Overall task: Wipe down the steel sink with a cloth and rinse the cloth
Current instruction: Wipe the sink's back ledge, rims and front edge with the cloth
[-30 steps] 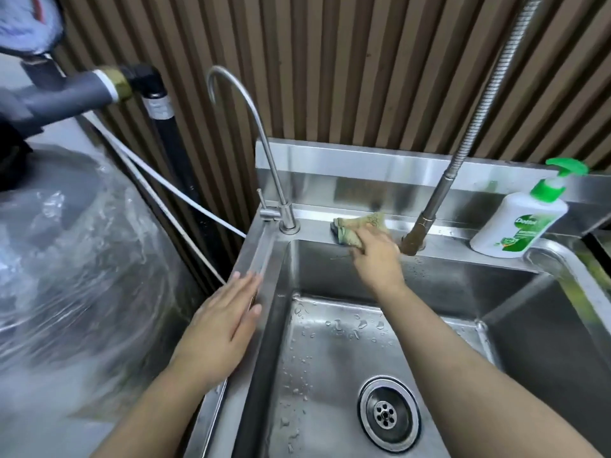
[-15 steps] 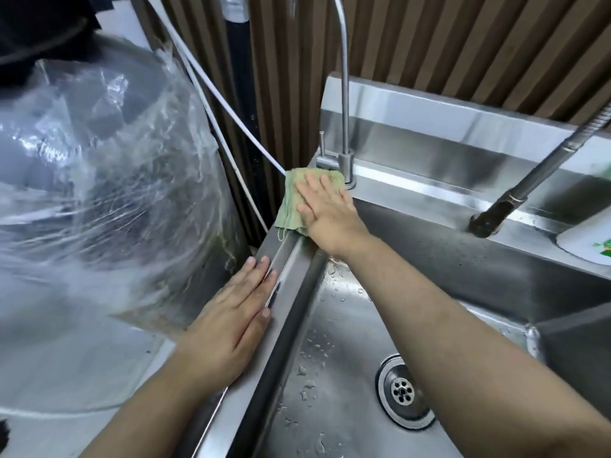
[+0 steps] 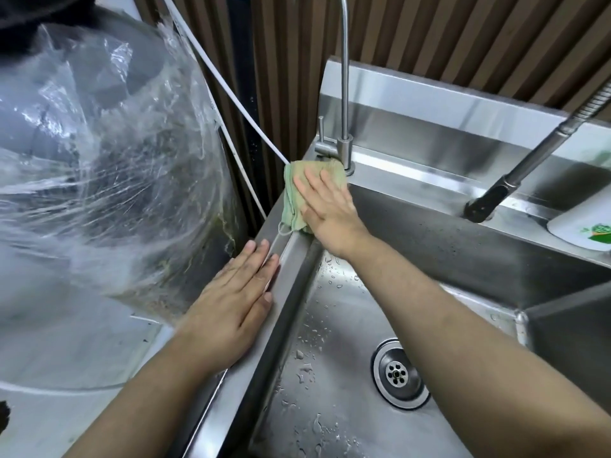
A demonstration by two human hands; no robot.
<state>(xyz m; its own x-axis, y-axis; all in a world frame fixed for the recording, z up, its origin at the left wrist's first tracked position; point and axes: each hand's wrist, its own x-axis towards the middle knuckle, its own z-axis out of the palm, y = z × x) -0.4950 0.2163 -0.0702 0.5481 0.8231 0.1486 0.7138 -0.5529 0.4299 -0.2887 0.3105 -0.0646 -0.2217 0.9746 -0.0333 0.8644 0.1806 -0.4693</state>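
Our right hand point(image 3: 325, 213) lies flat, fingers straight and spread, pressing a folded pale green cloth point(image 3: 292, 193) onto the far left corner of the stainless steel sink point(image 3: 256, 358). The cloth sits on the rim under our fingers, with its left edge and a loose thread showing past the hand. Our left hand point(image 3: 234, 302) rests open, palm down and gripping nothing, on the sink's left rim nearer to us, just short of the cloth.

Right beyond our right fingertips stands the base of a thin steel gooseneck tap point(image 3: 345, 94). Beneath our right forearm the basin floor carries scattered water droplets point(image 3: 317, 328) and a round steel drain point(image 3: 398, 373). Further right of that hand, a flexible metal hose sprayer point(image 3: 515, 173) slants down to the back ledge, beside a white soap bottle point(image 3: 582, 226) cut off by the edge. Left of our left hand bulges a large object wrapped in clear plastic film point(image 3: 109, 153).
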